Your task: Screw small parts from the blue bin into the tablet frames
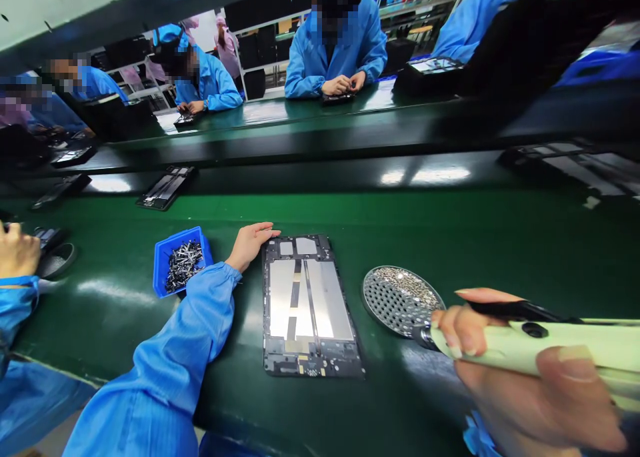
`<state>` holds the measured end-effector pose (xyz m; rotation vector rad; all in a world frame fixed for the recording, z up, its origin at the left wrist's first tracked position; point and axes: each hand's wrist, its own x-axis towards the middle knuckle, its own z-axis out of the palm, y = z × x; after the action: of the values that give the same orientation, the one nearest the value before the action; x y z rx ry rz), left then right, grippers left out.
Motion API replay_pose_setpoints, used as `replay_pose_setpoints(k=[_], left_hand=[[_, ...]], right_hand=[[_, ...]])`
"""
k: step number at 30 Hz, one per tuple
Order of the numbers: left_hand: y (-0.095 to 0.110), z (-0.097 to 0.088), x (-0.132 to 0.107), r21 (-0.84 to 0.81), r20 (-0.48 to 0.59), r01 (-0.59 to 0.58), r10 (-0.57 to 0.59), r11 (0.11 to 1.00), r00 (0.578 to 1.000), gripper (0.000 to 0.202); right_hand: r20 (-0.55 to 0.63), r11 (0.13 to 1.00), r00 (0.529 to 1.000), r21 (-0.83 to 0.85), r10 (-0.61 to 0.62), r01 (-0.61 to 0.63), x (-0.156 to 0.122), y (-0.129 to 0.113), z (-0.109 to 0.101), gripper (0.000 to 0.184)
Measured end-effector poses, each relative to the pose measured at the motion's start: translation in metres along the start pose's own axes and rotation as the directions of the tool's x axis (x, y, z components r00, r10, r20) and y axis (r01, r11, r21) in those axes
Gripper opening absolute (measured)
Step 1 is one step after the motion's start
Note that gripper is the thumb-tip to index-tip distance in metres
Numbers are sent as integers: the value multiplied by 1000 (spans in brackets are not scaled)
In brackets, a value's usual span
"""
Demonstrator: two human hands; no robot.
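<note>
An opened tablet [327,290] lies on the green bench in front of me, its silver inner plates and black frame showing. My left hand [251,243] touches its upper left corner, fingers stretched out along the edge. My right hand [530,370] is wrapped round a pale green electric screwdriver [515,343]. The screwdriver's dark tip points left, at the rim of a round dish [395,313] with a grid of holes. Small screws [413,287] are heaped on the far side of that dish.
A blue bin [159,270] of small black and silver parts stands left of my left hand. Another opened tablet [167,187] lies farther back. A neighbour's hand [19,250] works at the left edge. Co-workers in blue sit across the raised ledge [300,117].
</note>
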<state>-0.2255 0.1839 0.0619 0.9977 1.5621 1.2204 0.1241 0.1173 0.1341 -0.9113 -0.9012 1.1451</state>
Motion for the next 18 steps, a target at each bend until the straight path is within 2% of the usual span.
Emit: replay_pose_setpoints(k=[6,11,15,18], left_hand=[[-7,1,7,79,-6,-36,36,996,999,36],[-12,3,3,175,-5,-140,143,974,990,17],[-15,4,1,222,-11,-191,199,956,980,13],[-16,1,2,243,0,-212,218,947,976,15]], right_hand=[[-27,999,999,-3,34,-34,-3,-1,0,54],[30,999,999,23,-28,27,0,6,-2,49],[70,996,994,23,-85,83,5,8,1,49],[121,996,988,11,-93,93,9,5,11,47]])
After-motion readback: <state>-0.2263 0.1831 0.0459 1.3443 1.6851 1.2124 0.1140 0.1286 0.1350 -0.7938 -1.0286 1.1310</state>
